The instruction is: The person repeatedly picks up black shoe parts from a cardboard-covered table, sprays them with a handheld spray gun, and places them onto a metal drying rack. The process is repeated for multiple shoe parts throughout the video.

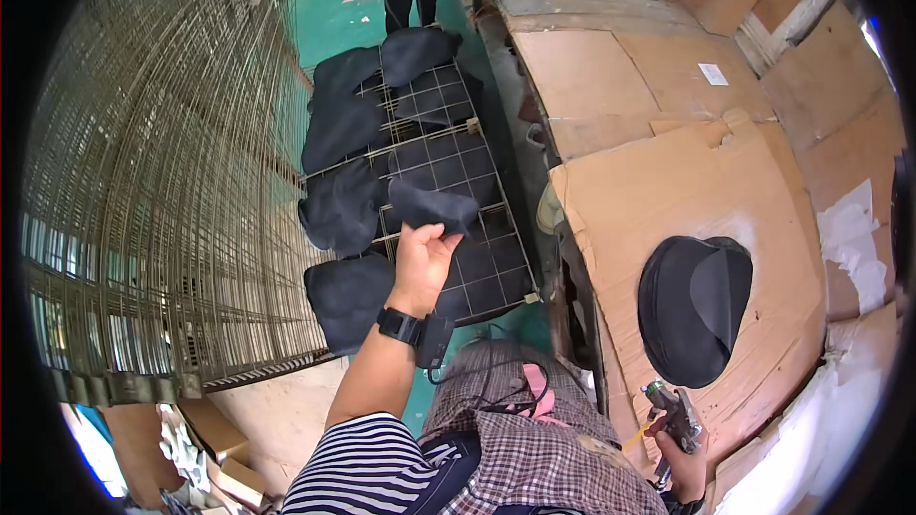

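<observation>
The left hand is pinching a dark fabric piece over the wire rack, among other dark pieces. The right hand is gripping a spray gun at the cardboard-covered surface, just below a black hat. Green floor is showing beyond the rack.

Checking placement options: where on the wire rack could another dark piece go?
The wire rack shows bare grid at its near right corner and a strip mid-rack. Dark fabric pieces crowd its left edge and far end. The left hand holds one piece.
</observation>
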`<state>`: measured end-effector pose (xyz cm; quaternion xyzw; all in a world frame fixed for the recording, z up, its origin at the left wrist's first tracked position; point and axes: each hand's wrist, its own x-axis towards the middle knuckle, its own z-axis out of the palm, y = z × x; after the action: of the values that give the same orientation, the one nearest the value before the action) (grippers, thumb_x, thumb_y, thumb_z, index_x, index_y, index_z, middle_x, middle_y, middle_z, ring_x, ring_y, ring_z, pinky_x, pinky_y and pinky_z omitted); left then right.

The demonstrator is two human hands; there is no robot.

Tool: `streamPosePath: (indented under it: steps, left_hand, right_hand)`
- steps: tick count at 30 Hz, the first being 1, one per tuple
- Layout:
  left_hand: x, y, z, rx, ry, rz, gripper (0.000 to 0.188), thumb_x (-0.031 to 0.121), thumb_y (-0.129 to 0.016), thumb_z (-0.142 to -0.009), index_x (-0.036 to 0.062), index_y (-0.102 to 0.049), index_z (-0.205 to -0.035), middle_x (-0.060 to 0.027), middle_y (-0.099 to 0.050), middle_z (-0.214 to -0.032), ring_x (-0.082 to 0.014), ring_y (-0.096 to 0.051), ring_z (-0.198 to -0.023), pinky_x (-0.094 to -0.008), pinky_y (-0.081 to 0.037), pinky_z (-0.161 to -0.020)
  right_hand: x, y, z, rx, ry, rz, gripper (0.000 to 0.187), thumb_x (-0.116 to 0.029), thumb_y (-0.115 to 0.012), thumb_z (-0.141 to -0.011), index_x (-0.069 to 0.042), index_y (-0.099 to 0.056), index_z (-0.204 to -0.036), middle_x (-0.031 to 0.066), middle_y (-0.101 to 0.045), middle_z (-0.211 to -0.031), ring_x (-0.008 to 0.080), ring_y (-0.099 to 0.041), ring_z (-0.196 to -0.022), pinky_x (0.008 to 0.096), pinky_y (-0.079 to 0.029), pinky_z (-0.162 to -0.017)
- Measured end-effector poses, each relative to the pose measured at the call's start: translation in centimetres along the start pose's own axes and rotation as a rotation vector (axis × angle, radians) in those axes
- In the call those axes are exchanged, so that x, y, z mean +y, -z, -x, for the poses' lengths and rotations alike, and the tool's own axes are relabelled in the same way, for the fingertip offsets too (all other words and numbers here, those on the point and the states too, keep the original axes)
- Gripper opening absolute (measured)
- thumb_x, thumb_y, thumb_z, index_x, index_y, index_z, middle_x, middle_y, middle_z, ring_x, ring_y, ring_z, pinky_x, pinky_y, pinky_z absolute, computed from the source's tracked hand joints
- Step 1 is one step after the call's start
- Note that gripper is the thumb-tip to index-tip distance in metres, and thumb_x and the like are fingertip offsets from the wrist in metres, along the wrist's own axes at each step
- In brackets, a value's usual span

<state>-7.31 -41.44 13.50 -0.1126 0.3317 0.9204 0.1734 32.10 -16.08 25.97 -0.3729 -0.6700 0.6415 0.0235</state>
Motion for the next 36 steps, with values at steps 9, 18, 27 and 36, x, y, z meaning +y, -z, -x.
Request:
streamPosePath:
  steps: [9, 18, 27, 36]
  left_hand:
    - [-14.0, 24.9, 5.8, 0.6, 0.228, -0.232, 0.057, -0.014, -0.046, -0.075, 0.014, -0.04, -0.124, -0.011, -0.049, -0.115, -0.0302, -0.056, -0.098, -0.0542, -0.052, -0.083]
    - [-16.2, 23.9, -3.7, 0.379, 0.216, 0.071, 0.029, -0.009, -0.05, -0.078, 0.0081, -0.049, -0.101, -0.0091, -0.053, -0.083, -0.0232, -0.055, -0.071, -0.0563, -0.052, -0.085]
    - [-7.7, 4.3, -5.6, 0.218, -0.1, 0.14, 0.026, -0.011, -0.048, -0.081, 0.0046, -0.057, -0.1, -0.011, -0.063, -0.096, -0.0241, -0.063, -0.088, -0.048, -0.055, -0.087]
    - [-16.8, 20.7, 1.4, 0.763, -0.012, -0.165, 0.064, -0.013, -0.047, -0.073, 0.0119, -0.037, -0.131, -0.0105, -0.048, -0.121, -0.0298, -0.053, -0.104, -0.0569, -0.048, -0.09]
  right_hand:
    - [-0.1, -0.8, -0.1, -0.015, -0.038, 0.112, 0.055, 0.002, -0.066, -0.076, 0.001, -0.049, -0.128, 0.0077, -0.064, -0.089, 0.0165, -0.063, -0.083, 0.0288, -0.049, -0.077]
    - [0.4, -1.5, 1.3, 0.034, -0.051, 0.043, 0.057, 0.001, -0.066, -0.077, 0.0, -0.048, -0.131, 0.0081, -0.064, -0.091, 0.0164, -0.063, -0.085, 0.0292, -0.049, -0.078]
    - [2.1, -1.5, 1.9, 0.04, -0.071, 0.066, 0.054, 0.0, -0.067, -0.078, 0.001, -0.049, -0.129, 0.0074, -0.065, -0.09, 0.0144, -0.063, -0.085, 0.0275, -0.049, -0.078]
    - [1.9, -1.3, 1.8, 0.018, -0.082, 0.09, 0.054, 0.003, -0.065, -0.078, 0.002, -0.049, -0.129, 0.0079, -0.065, -0.095, 0.015, -0.063, -0.086, 0.0285, -0.051, -0.078]
